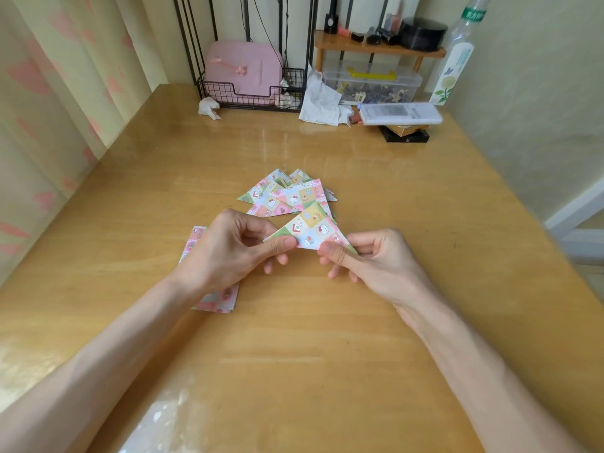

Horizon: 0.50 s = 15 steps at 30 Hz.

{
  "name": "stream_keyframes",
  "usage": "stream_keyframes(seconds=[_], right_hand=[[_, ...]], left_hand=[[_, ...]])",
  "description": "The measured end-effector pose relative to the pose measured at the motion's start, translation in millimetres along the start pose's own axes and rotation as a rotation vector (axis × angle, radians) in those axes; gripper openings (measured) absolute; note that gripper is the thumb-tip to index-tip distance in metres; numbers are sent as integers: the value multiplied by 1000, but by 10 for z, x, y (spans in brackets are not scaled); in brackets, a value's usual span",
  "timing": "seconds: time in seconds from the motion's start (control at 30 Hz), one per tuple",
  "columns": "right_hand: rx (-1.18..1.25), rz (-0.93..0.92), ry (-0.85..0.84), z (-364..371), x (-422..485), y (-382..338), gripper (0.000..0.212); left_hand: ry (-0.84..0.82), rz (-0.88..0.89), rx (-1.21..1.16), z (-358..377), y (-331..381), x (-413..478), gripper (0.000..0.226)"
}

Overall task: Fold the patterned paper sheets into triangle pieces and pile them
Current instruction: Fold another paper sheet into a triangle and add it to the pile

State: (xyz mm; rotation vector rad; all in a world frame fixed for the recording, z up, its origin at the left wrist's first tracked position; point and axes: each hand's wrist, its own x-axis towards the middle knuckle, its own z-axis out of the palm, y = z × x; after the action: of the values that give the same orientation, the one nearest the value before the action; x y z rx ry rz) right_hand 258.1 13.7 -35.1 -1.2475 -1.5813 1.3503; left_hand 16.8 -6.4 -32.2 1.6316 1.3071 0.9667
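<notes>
Above the counter (294,354), near its middle: one folded triangle piece (313,228) held between both hands.

Left hand (228,246): thumb on top and fingers (276,258) curled beneath. They pinch the left corner of the long edge.

Right hand (369,259): the same pinch on the right corner, thumb flat on the printed face and the other fingers tucked under. Both hands are clamped on the paper. Long edge towards me, apex pointing away. The print is a patchwork of pastel squares with small cartoon figures.

Pile of triangles (284,194): on the counter just beyond the held piece, whose apex overlaps its near edge in this view. The pile is loose and fanned, with corners sticking out on several sides. I cannot count the pieces.

Stack of flat sheets (217,300): on the counter under my left wrist and mostly hidden. A pink checked edge shows left of the hand, and one corner shows beside the forearm.

Far edge of the counter, well apart from the work:
- A black wire basket (251,93) with a pink case (243,67) standing in it.
- A crumpled tissue (208,107) at the basket's left front corner.
- White crumpled paper (320,99) to the basket's right.
- A clear plastic box (372,81) under a small wooden shelf (376,49).
- A long white box (400,113) lying on darker flat boxes.
- A tall clear bottle (457,57) at the far right.

A curtain (49,93) with pink marks hangs along the left side.
</notes>
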Motion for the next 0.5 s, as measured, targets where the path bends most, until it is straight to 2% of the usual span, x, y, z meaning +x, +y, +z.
stream_keyframes(seconds=[0.2, 0.33, 0.5], right_hand=[[-9, 21, 35, -28, 15, 4, 28], [-30, 11, -1, -49, 7, 5, 32], [6, 15, 46, -17, 29, 32, 24]], left_hand=[[-31, -53, -17, -38, -27, 19, 31], [-47, -52, -28, -99, -57, 19, 30], [14, -58, -71, -94, -62, 30, 22]])
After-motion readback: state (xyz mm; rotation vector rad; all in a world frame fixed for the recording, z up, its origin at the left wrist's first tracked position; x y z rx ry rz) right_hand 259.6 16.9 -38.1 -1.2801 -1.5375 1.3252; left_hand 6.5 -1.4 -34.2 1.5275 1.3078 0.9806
